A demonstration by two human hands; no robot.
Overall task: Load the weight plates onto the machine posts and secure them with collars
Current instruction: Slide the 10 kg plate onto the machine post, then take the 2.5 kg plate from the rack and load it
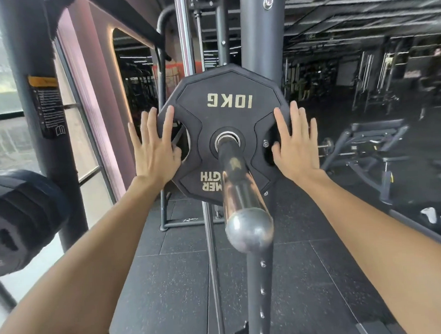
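Head view: a 10 kg weight plate [223,90] sits threaded far along the chrome machine post [237,189]. The left hand [152,150] and right hand [296,147] press its face, each grip wide and flat, clasping nothing. With no collar visible, the plate may slide outward

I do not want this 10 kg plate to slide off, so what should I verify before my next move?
1. The plate sits on the post: ok, the post passes through its centre hole.
2. The plate is pushed fully home: cannot tell, its back is hidden.
3. Palms flat: ok, the left hand and the right hand press the plate's edges.
4. Bare post left for a collar: ok, chrome shows before the plate.
5. A collar within reach: cannot tell, none is in view.
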